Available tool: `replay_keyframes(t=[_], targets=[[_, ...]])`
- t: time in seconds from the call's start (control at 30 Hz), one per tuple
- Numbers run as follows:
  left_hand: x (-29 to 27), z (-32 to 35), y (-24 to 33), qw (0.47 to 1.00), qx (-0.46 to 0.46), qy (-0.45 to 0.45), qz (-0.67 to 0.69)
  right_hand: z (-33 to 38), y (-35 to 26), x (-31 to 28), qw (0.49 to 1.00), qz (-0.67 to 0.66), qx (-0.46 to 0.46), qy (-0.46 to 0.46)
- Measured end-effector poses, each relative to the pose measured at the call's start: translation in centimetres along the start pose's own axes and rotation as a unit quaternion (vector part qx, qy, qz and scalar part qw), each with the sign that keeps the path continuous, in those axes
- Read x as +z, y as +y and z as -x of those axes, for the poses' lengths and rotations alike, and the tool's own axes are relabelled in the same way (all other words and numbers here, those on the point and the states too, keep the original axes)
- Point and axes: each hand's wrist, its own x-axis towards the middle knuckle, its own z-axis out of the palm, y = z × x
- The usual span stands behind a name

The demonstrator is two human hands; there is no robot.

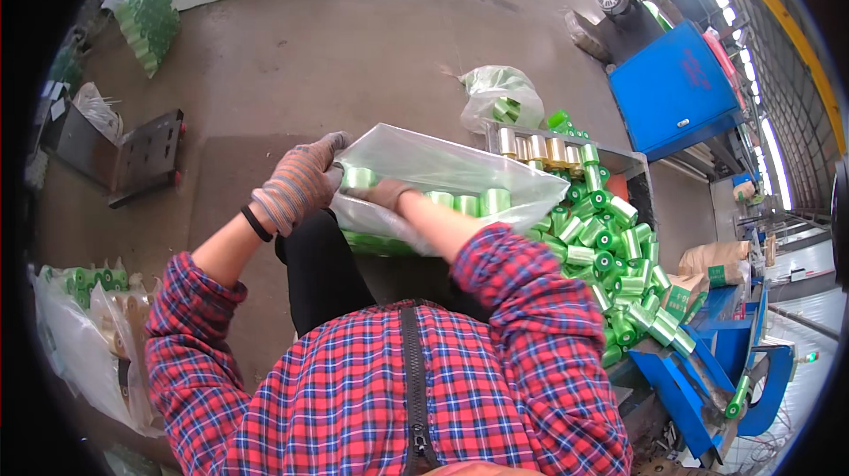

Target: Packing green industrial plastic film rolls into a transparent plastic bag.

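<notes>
Bare concrete floor [371,42] spreads behind us as our gloved left hand [299,182] pinches the mouth of a clear plastic bag [460,171] held over our lap, while our right hand [382,194] reaches inside, closed on a green roll [357,178]. We judge the thin, slippery film limp and sagging under its shiny green rolls, best gripped at the bunched rim and supported beneath. More rolls fill the tray [619,162] to our right.

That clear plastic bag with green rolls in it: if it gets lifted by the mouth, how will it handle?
The clear plastic bag looks thin and floppy: it creases around the left hand gripping its edge. It would probably sag where the green rolls sit. The right hand is inside. The rolls are cylinders, so they may shift and roll toward the low end.
</notes>
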Motion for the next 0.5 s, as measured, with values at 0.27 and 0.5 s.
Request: replay_keyframes(t=[0.27,0.5], targets=[[1.2,1.4,-1.2,0.983,0.049,0.119,0.134,-0.1,-3.8,5.6,0.979,-0.119,0.117,0.119],[5.0,-1.1,8.3,0.955,0.250,0.024,-0.157,-3.2,8.7,3.8,0.904,0.114,-0.352,0.212]])
